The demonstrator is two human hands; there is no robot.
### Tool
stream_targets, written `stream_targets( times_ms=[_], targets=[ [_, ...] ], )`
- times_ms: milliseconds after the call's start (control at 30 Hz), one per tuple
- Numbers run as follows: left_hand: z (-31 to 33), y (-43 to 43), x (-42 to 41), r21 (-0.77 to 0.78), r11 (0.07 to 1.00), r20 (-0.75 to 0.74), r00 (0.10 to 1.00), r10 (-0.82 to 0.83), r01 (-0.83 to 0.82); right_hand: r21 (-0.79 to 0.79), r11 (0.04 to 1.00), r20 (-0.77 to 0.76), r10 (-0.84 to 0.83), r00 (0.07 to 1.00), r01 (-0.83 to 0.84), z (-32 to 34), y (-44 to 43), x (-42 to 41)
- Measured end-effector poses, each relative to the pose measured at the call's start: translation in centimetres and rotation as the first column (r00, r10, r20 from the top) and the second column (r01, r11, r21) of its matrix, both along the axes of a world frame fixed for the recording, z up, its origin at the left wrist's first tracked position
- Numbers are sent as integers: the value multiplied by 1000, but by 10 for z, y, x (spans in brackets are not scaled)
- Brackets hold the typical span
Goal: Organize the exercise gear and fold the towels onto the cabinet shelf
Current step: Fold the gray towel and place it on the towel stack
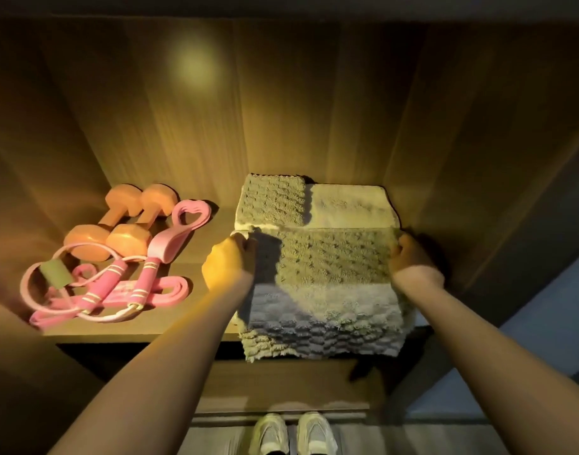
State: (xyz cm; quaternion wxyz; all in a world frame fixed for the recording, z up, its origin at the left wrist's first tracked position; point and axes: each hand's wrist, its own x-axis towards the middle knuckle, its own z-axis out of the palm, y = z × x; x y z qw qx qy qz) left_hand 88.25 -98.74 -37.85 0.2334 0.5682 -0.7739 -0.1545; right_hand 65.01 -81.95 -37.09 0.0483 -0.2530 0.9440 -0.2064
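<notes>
Exercise gear point(127, 239) lies grouped on the shelf point(212, 221), seemingly done — left grip point(231, 257) and right grip point(410, 254) pinch opposite edges of a towel point(334, 264) overhanging the front, folding unfinished.

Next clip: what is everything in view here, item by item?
Orange dumbbells: 2, orange, side by side at shelf's back left.
Pink jump rope: 1, pink with striped handles, shelf's front left.
Pink heart-ended loop: 1, pink, right of the dumbbells.
Flat pink band: 1, pink, under the rope handles.
Textured grey-green towel: 1, grey-green, shelf's right, overhanging the front edge.
Wooden cabinet shelf: 1, brown.
Pale sneakers: 2, pale, floor below.
Left hand: grips towel's left edge.
Right hand: grips towel's right edge.
</notes>
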Motion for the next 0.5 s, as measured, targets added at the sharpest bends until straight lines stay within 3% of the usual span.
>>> stream_targets(
  times_ms=[67,133,233,267,367,500],
  targets=[
    [-2,1,-1,4,999,4,999,54,-55,73,997,-70,9,997,-4,-6,-1,5],
    [0,2,0,-84,996,-47,998,38,-42,-6,999,-97,49,994,-50,-4,-2,11],
    [4,16,-10,-232,952,32,980,-197,199,-66,967,-245,222,944,-244,0,-2,29],
    [4,25,-17,-219,922,67,948,-313,320,-18,938,-222,333,917,-345,-1,-4,37],
    [-13,46,-36,-82,812,328,785,-525,578,176,805,40,569,821,-567,-15,-15,55],
    [-29,39,-39,-8,854,458,761,-459,520,300,793,46,543,838,-530,-29,-18,44]
  ],
)
